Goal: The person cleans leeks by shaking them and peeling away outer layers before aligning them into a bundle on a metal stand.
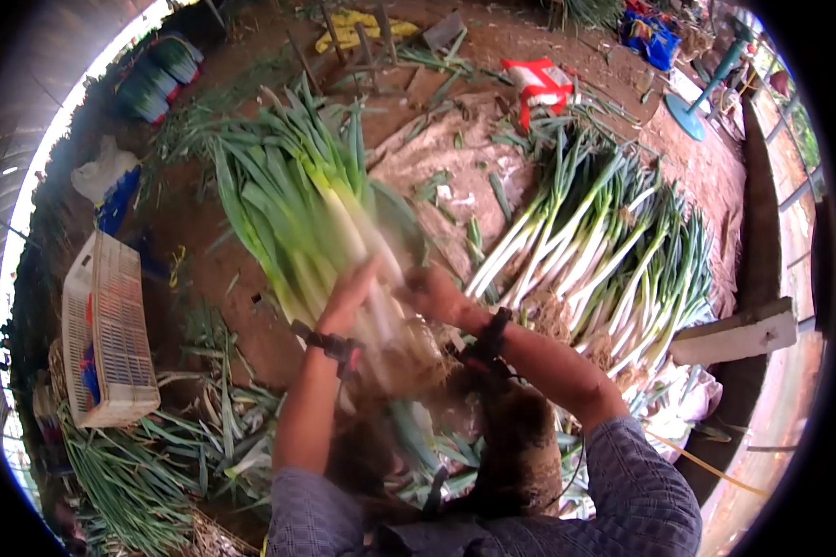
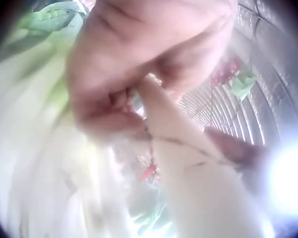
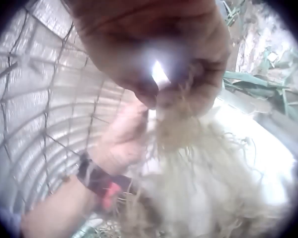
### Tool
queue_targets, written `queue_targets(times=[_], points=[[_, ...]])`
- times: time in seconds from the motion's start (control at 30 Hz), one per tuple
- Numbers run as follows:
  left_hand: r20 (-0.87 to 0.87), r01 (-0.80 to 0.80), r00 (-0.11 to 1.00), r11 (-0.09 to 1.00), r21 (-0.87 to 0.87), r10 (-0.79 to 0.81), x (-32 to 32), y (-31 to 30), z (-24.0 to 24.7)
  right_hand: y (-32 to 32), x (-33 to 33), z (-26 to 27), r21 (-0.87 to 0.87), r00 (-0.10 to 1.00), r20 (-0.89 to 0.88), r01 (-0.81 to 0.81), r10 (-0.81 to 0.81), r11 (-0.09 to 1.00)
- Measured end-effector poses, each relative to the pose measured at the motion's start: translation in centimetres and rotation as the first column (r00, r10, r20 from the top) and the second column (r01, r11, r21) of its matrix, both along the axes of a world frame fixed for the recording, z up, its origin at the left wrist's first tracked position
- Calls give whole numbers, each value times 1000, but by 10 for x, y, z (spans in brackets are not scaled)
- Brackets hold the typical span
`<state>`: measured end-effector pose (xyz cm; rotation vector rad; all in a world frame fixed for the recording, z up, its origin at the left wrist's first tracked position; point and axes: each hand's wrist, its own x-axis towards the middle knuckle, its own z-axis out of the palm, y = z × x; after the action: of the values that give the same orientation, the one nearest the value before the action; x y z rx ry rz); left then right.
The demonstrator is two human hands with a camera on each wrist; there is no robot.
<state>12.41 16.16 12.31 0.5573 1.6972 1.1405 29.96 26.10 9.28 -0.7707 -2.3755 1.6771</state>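
Note:
A large bundle of leeks [image 1: 293, 204] stretches up from between my hands, its green leaves pointing away and its white shanks blurred near me. With curled fingers my left hand [image 1: 351, 290] grips a white leek shank [image 2: 188, 173], and more white shanks fill the left side of the left wrist view. On the right of the bundle, my right hand [image 1: 434, 295] holds a leek near its root end. Pale stringy roots [image 3: 181, 131] hang right below the right fingers in the right wrist view, where my left hand [image 3: 121, 139] shows behind.
A row of leeks [image 1: 594, 251] lies on the right. White plastic crate [image 1: 121, 334] stands tilted at left, above piled green leaves [image 1: 130, 473]. A red-and-white bag [image 1: 539, 84] and a green stand [image 1: 687, 116] are farther back. A pale board [image 1: 734, 334] juts in at right.

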Motion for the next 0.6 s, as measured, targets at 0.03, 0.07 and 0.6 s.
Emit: queue_targets(times=[0.03,0.07,0.6], points=[[-13,26,1000,1000,5,-25,3,-11,-14,-4,7,-4,-51,999,39,-11,13,999],[-33,51,998,999,14,-50,2,-21,-38,-14,19,0,-155,986,133,-81,102,985],[-476,77,879,995,63,-38,28,-44,-95,-57,24,-24,560,777,554,-614,298,556]])
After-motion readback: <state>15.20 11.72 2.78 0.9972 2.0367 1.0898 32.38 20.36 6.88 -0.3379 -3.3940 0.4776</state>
